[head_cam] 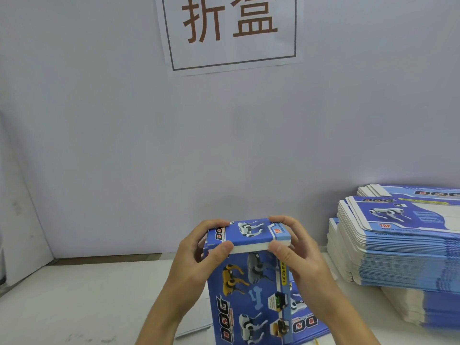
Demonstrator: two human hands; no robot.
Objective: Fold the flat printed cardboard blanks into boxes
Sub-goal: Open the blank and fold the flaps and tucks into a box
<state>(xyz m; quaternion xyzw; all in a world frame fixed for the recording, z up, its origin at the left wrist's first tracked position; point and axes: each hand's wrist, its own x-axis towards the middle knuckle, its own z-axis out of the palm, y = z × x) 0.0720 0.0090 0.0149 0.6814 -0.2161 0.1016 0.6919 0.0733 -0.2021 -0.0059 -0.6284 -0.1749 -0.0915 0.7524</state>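
Note:
A blue printed cardboard box (251,292) with robot-dog pictures stands upright in front of me. Its top flap (249,232) lies folded over, with a white edge still showing at the front. My left hand (196,255) grips the top left corner, thumb on the flap's front edge and fingers behind. My right hand (296,250) grips the top right corner the same way. A tall stack of flat printed blanks (398,245) lies to the right.
The white table (99,295) runs to a pale wall behind. A paper sign (231,31) with large brown characters hangs on that wall. More flat blanks (308,324) lie under and beside the box at the lower right.

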